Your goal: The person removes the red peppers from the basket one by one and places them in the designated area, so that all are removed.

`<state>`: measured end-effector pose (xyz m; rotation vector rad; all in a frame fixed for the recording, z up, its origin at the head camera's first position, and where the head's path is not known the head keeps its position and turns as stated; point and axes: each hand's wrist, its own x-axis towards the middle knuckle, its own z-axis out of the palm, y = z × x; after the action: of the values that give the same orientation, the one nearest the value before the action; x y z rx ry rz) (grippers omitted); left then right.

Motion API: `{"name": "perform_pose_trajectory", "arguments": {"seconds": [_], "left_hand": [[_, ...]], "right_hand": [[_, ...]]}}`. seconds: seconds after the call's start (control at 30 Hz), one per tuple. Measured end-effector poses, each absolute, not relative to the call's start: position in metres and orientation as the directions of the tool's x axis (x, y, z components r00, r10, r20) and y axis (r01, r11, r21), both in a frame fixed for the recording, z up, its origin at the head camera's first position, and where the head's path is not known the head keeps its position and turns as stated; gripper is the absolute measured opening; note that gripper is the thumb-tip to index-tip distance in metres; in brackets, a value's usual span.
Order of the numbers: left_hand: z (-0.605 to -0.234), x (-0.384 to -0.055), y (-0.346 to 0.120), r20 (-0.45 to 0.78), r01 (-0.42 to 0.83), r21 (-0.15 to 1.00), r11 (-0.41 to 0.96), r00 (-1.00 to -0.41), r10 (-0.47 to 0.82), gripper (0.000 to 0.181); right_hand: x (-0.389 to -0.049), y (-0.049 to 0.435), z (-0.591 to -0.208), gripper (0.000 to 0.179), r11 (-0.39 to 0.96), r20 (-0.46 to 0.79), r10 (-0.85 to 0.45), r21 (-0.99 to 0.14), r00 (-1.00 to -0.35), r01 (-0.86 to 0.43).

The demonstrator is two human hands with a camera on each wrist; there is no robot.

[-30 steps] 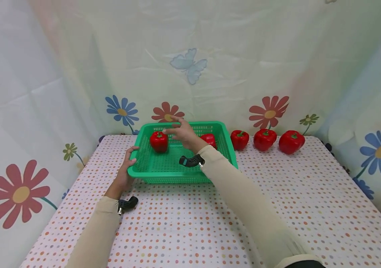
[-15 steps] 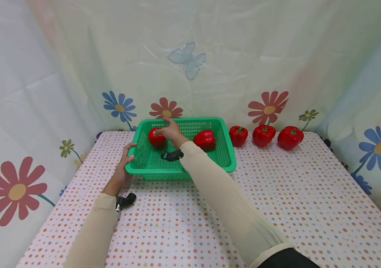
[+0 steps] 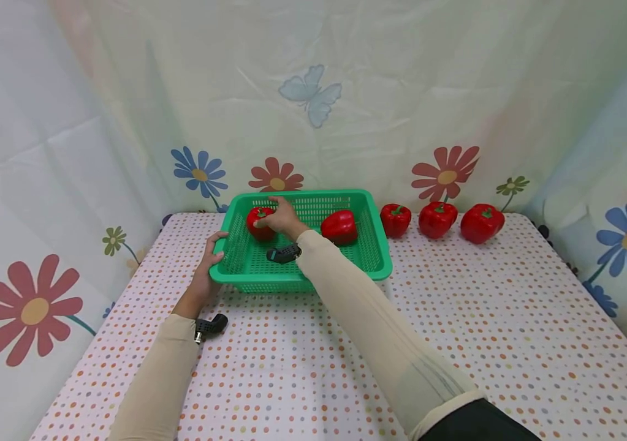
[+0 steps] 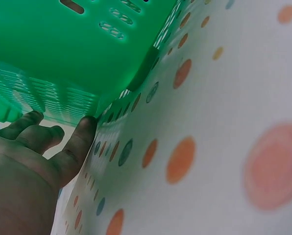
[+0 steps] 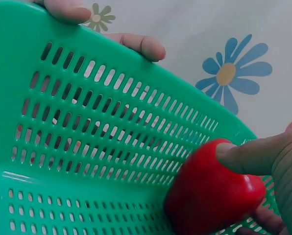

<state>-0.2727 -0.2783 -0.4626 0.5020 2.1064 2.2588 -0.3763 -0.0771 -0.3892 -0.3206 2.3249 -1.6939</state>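
A green plastic basket (image 3: 302, 278) with slotted sides stands on the table. At its left end my left hand (image 3: 203, 272) holds the rim; in the right wrist view its thumb and one finger lap over the edge. The other fingers (image 4: 77, 147) touch the outer wall low down in the left wrist view. Inside the basket's left part, my right hand (image 3: 284, 219) grips a red bell pepper (image 5: 209, 191), thumb on one side and fingers partly hidden behind. Another red bell pepper (image 3: 339, 227) lies on its side in the basket's right half.
Right of the basket, three more red bell peppers (image 3: 437, 220) stand in a row along the back of the dotted tablecloth (image 3: 512, 318). A flowered curtain (image 3: 379, 110) rises behind the table and on both sides.
My right hand has come down and left onto the left bell pepper and grips it. The right bell pepper, earlier partly covered by my arm, shows fully. My left hand stays on the basket.
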Motion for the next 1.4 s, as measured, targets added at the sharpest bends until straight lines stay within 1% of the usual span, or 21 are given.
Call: {"name": "perform_pose_trajectory", "arguments": {"seconds": [0.2,0.47,0.8,1.13,1.4], "left_hand": [[-0.4638,-0.2719,-0.2779,0.218,0.199,0.974,-0.105,-0.949,0.227,0.044],[-0.4614,-0.2728,-0.2771,0.225,0.205,0.973,-0.108,-0.948,0.225,0.043],[-0.4593,-0.2729,-0.277,0.23,0.21,0.972,-0.108,-0.945,0.231,0.044],[-0.4618,-0.2732,-0.279,0.234,0.214,0.971,-0.109,-0.944,0.232,0.044],[-0.4609,-0.2724,-0.2782,0.235,0.214,0.97,-0.112,-0.943,0.237,0.044]], "right_hand": [[-0.3775,-0.0781,-0.3935,0.083,0.377,-0.132,-0.368,-0.926,-0.921,-0.018],[-0.381,-0.0787,-0.3938,0.078,0.448,-0.131,-0.38,-0.892,-0.915,-0.058],[-0.385,-0.0791,-0.3934,0.08,0.461,-0.136,-0.405,-0.884,-0.904,-0.074],[-0.3836,-0.0792,-0.3979,0.073,0.473,-0.092,-0.382,-0.875,-0.919,-0.109],[-0.3835,-0.0767,-0.396,0.074,0.388,-0.064,-0.352,-0.918,-0.934,-0.084]]}}
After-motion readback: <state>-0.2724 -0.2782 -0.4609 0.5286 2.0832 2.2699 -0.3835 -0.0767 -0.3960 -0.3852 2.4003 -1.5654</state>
